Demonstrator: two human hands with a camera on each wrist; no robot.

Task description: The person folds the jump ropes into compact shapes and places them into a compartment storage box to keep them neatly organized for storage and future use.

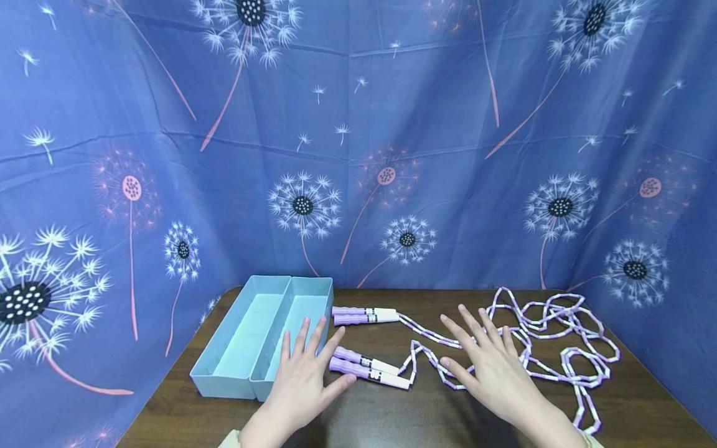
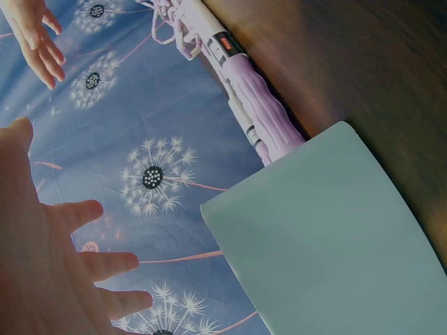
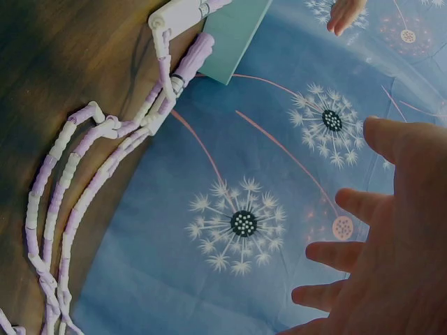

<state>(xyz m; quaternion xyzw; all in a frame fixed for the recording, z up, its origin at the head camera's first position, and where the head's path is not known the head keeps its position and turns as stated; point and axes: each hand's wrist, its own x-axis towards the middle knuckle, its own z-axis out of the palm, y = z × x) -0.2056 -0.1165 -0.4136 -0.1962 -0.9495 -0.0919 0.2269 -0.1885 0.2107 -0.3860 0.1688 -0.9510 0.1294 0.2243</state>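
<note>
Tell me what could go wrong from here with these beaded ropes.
The beaded ropes lie in crossing loops, so lifting one strand could snag others or pull a knot tight.
Some loops sit near the right edge of the table and might slip off if dragged that way.
The handles lie close beside the right-hand blue bin, so a careless grab might bump it.

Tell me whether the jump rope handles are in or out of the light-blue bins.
Out: all four handles lie on the brown table, just right of the light-blue bins.
</note>
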